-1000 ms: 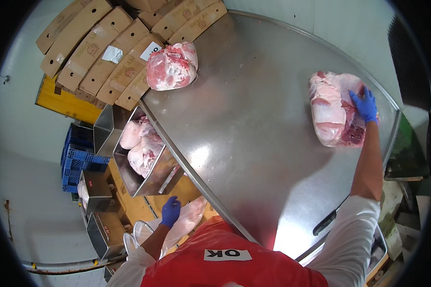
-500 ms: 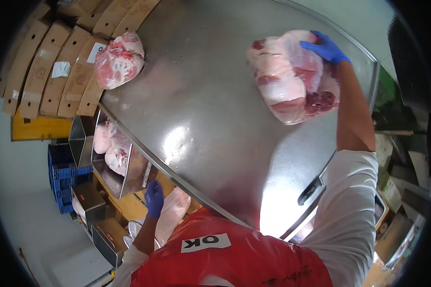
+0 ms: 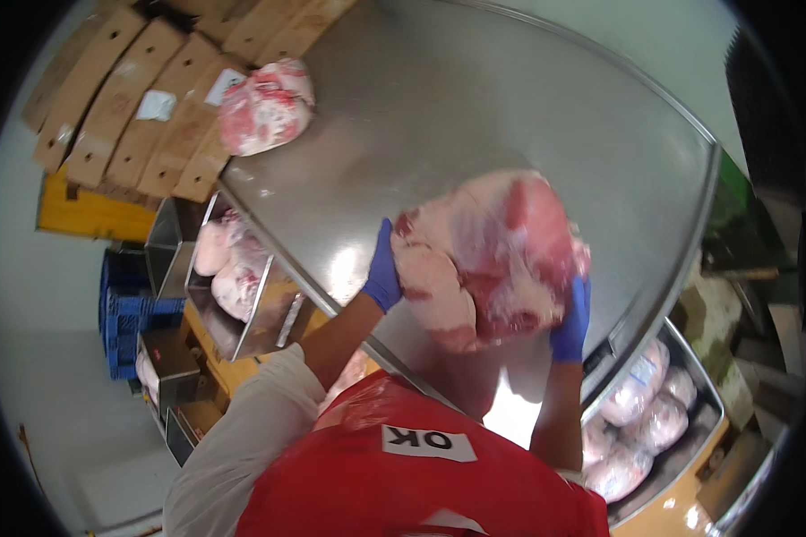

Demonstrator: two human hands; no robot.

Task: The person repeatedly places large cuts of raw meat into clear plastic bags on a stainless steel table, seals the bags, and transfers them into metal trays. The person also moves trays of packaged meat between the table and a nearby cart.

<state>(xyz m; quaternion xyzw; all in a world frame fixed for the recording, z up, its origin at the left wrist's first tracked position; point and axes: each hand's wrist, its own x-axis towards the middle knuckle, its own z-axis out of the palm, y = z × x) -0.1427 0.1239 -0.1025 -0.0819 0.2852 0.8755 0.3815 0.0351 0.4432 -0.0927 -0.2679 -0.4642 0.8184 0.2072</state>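
nearest the camera is a red apron (image 3: 403,483) over a white sleeve (image 3: 242,438), with both forearms reaching up from it. the left hand (image 3: 383,268), in a blue glove, is cupped against the left side of a large wrapped cut of raw meat (image 3: 488,255), fingers spread along its edge. the right hand (image 3: 571,313), also gloved in blue, grips the lower right side of the same cut, fingers curled up around it. the meat is held between the two hands over the near edge of the steel tabletop (image 3: 510,116); whether it rests on the surface or is just above it cannot be told.

to the lower right, beside the tabletop, a metal tub (image 3: 690,358) holds several pale wrapped pieces of meat (image 3: 640,403). to the left, below the tabletop's edge, a steel tray (image 3: 242,331) holds more pink cuts (image 3: 228,268), with blue crates (image 3: 125,313) beyond it.

farther off, a second wrapped cut of meat (image 3: 264,107) lies at the tabletop's far left corner, touching a row of flattened cardboard boxes (image 3: 134,107).
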